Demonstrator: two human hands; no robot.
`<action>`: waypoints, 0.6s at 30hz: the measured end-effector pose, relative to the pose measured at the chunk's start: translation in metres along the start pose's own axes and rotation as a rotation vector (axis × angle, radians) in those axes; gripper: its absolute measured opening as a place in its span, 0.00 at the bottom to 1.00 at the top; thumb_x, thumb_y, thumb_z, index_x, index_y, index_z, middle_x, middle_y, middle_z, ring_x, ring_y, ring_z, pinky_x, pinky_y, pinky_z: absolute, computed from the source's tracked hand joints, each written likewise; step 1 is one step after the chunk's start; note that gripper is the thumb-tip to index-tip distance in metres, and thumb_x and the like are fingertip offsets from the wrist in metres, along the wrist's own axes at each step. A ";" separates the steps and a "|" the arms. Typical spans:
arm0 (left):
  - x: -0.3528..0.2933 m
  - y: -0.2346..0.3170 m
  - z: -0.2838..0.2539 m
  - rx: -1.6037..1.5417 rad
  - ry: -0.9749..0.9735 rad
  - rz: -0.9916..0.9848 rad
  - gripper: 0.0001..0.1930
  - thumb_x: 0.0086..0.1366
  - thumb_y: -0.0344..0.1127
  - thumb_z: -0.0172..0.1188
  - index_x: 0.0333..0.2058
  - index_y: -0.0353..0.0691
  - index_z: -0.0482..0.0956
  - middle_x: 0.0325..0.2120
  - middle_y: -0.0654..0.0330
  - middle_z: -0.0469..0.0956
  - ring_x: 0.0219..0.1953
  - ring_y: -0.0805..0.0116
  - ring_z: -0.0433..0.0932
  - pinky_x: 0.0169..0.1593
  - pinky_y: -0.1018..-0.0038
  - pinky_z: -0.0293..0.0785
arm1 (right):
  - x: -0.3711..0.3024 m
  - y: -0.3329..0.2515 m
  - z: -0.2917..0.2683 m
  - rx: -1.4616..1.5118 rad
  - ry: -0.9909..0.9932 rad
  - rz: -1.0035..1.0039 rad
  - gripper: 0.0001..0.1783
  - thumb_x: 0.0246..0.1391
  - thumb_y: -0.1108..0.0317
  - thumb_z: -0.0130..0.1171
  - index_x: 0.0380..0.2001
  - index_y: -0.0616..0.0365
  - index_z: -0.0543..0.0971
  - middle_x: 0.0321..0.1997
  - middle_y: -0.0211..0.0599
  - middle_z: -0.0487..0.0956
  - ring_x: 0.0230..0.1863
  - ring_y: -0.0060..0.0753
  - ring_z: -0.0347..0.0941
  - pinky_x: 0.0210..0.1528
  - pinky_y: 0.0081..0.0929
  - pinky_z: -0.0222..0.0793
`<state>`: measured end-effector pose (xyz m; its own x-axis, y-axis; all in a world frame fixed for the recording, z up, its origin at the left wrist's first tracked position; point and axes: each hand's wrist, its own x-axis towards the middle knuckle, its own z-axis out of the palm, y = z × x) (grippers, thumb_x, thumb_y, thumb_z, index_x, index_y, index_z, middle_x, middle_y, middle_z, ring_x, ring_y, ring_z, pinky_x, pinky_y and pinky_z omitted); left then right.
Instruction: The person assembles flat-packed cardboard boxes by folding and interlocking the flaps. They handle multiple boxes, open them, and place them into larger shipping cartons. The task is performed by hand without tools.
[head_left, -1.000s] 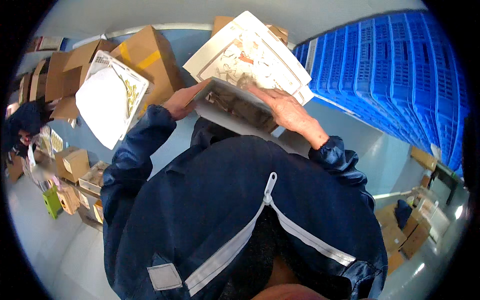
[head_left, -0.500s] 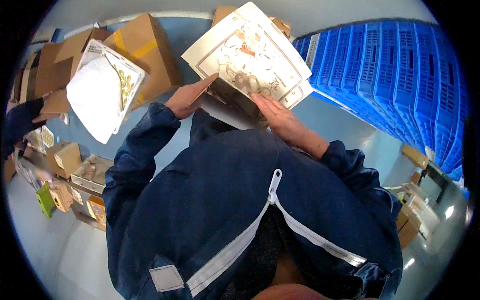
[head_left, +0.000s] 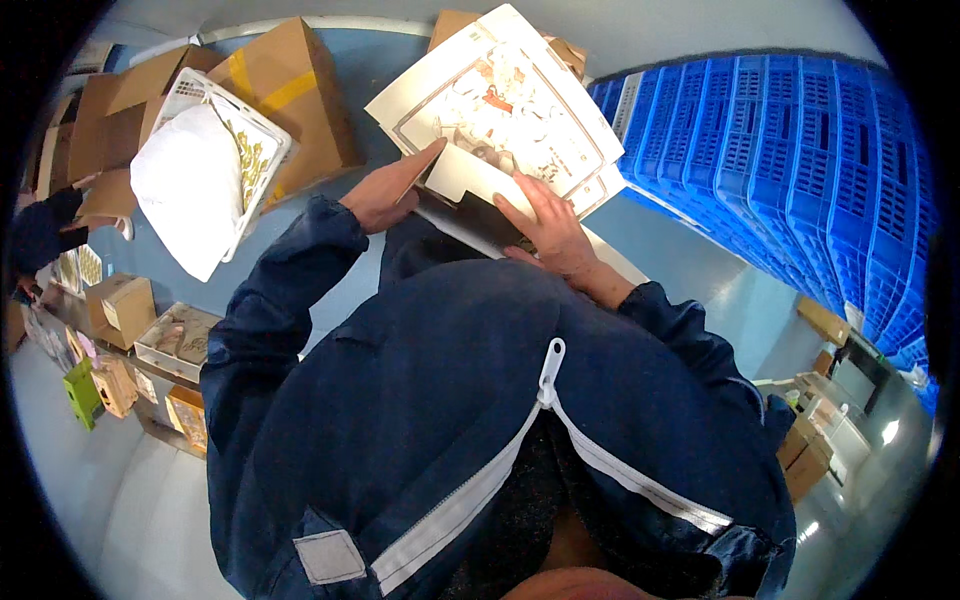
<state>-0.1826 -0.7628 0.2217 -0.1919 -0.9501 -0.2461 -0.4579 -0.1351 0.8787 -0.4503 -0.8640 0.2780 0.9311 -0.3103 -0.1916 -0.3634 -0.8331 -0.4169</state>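
A white carton [head_left: 590, 120] with a printed picture on its top panel is in front of me, its near end open. At its near left corner my left hand [head_left: 385, 195] is closed on the carton's edge, fingers pointing along the side. A white flap [head_left: 468, 178] with a cut-out notch stands out from the near end. My right hand [head_left: 553, 230] lies at the right part of this flap, fingers spread and bent over the end. Below the flap the opening looks dark, and its contents cannot be made out.
Stacked blue plastic crates [head_left: 745, 150] fill the right. To the left, a white basket [head_left: 275, 150] holds a white sheet [head_left: 190, 185] and small yellowish pieces, beside brown cardboard boxes [head_left: 310, 95]. A co-worker's dark sleeve [head_left: 40, 235] shows at the far left, near shelves with cartons [head_left: 120, 310].
The near flap has swung up and now shows its white face. My right hand has moved nearer, fingers more spread and bent. My left hand has shifted slightly right along the carton's edge.
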 end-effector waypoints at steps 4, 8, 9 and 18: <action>-0.009 0.006 0.009 -0.165 0.089 0.183 0.39 0.56 0.42 0.50 0.62 0.35 0.43 0.61 0.42 0.47 0.63 0.50 0.48 0.63 0.67 0.44 | 0.004 0.003 -0.001 -0.001 0.058 -0.008 0.32 0.45 0.60 0.58 0.57 0.41 0.64 0.64 0.44 0.54 0.61 0.49 0.55 0.55 0.41 0.57; 0.004 0.028 0.010 -0.210 0.155 0.237 0.44 0.55 0.53 0.50 0.62 0.34 0.41 0.63 0.46 0.42 0.65 0.53 0.42 0.64 0.67 0.38 | 0.006 0.018 0.006 -0.102 0.173 0.001 0.29 0.46 0.60 0.57 0.54 0.41 0.66 0.63 0.42 0.57 0.57 0.46 0.60 0.51 0.39 0.60; 0.014 0.025 0.012 -0.156 0.183 0.270 0.45 0.54 0.55 0.50 0.62 0.34 0.40 0.63 0.46 0.42 0.65 0.53 0.42 0.65 0.67 0.38 | 0.005 0.022 0.004 -0.099 0.177 0.004 0.29 0.46 0.61 0.57 0.54 0.41 0.66 0.63 0.43 0.57 0.57 0.46 0.60 0.50 0.39 0.60; 0.077 0.031 -0.002 0.156 0.003 0.339 0.22 0.62 0.39 0.46 0.55 0.44 0.64 0.58 0.53 0.57 0.60 0.55 0.53 0.62 0.65 0.47 | 0.004 0.033 0.003 -0.052 0.231 0.005 0.23 0.51 0.67 0.49 0.53 0.41 0.68 0.63 0.43 0.56 0.59 0.47 0.59 0.53 0.40 0.59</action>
<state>-0.2096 -0.8408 0.2311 -0.3534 -0.9342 0.0495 -0.4958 0.2319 0.8369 -0.4587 -0.8912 0.2613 0.9136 -0.4062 0.0170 -0.3719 -0.8519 -0.3688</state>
